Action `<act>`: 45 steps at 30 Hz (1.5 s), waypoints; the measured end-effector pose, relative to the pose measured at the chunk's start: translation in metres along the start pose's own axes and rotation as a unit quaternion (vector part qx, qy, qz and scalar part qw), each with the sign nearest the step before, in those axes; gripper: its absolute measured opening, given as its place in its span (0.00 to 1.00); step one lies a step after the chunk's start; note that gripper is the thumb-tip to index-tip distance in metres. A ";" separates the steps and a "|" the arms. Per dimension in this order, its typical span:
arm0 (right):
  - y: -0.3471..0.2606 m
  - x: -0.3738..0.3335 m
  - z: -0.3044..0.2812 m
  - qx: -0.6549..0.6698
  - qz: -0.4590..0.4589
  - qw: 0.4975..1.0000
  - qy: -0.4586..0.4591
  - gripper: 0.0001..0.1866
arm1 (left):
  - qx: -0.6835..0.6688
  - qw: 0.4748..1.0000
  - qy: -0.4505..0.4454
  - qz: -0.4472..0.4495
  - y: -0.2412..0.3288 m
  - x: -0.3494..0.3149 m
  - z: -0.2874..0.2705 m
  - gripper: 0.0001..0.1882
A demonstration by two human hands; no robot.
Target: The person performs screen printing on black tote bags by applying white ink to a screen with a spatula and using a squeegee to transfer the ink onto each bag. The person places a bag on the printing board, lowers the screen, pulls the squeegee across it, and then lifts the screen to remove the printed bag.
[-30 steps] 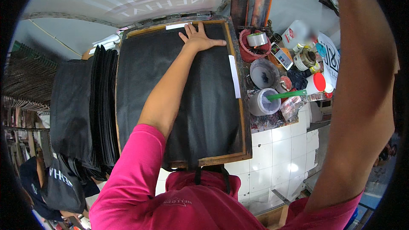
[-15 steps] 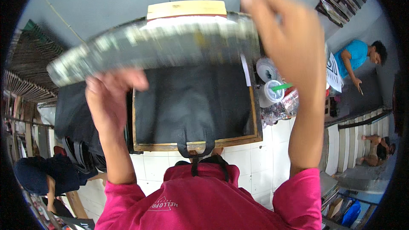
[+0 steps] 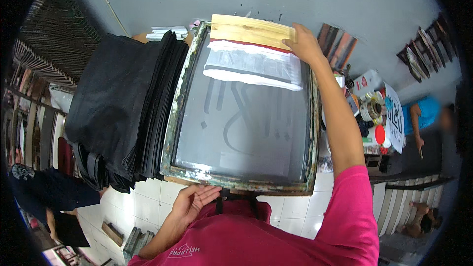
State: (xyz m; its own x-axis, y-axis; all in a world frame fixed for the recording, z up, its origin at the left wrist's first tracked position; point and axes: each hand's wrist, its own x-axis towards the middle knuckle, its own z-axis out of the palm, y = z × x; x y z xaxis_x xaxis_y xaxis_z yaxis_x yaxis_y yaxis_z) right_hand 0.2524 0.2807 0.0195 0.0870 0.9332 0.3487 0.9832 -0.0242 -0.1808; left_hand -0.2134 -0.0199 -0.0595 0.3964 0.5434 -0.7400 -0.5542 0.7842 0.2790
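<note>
A screen-printing frame (image 3: 314,167) with paint-stained edges lies flat over the work board in front of me. Its grey mesh shows dark lettering strokes, with white ink across the far part. At the far end, a squeegee (image 3: 251,28) with a pale wooden handle and a red-brown strip rests on the mesh by the ink. My right hand (image 3: 304,44) grips the squeegee's right end. Palm up and fingers stretched, my left hand (image 3: 194,202) is at the frame's near edge, with its fingertips just below the rim. The screen hides whatever lies beneath it.
A thick stack of black bags (image 3: 113,103) stands left of the frame. Jars and containers (image 3: 372,111) crowd the right side, beside a printed white sheet (image 3: 394,118). One person (image 3: 422,113) in blue is at the right, another (image 3: 54,189) in dark clothes at the lower left.
The raised screen has come down flat, covering the black bag seen on the board. My left hand has moved to the near edge; my right hand is now on the squeegee.
</note>
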 end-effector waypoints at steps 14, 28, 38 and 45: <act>-0.035 0.011 0.032 -0.021 -0.072 0.996 -0.041 0.25 | 0.131 0.988 0.084 0.000 0.015 0.001 0.011 0.23; -0.076 -0.143 0.014 0.024 -0.127 0.990 0.061 0.14 | 0.244 0.969 0.025 -0.040 0.031 0.010 -0.015 0.21; -0.064 -0.107 0.037 -0.030 -0.142 0.989 0.043 0.16 | 0.450 0.892 -0.018 -0.038 0.078 -0.016 0.010 0.25; -0.048 -0.041 0.044 -0.013 -0.124 0.992 0.027 0.19 | 0.502 0.850 -0.018 0.160 0.141 -0.006 0.076 0.21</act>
State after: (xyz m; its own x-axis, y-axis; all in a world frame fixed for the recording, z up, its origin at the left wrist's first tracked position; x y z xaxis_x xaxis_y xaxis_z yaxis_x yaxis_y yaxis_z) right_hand 0.1946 0.2596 -0.0264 -0.1500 0.8914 0.4277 0.9792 0.1938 -0.0604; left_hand -0.2380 0.1100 0.0313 0.3746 0.7712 -0.5147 0.2585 0.4462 0.8568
